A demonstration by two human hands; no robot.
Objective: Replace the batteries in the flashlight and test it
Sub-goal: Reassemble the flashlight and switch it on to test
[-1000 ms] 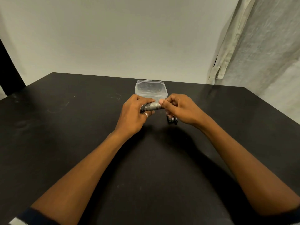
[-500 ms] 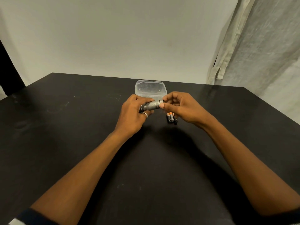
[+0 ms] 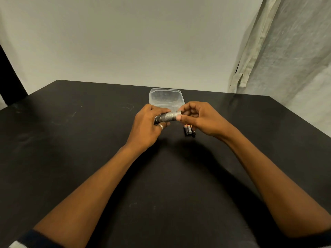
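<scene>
Left hand (image 3: 146,127) wraps the flashlight (image 3: 168,116) just above the worktop (image 3: 71,149), right hand (image 3: 202,119) in a pinching grip on its end, and a slipped twist could drop it onto the batteries (image 3: 189,130), scattering them.

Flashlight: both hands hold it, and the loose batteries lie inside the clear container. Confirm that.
Wrong on one count: the head view shows the batteries on the table, nearer than the container, by the right hand. It and the left hand do hold the flashlight.
</scene>
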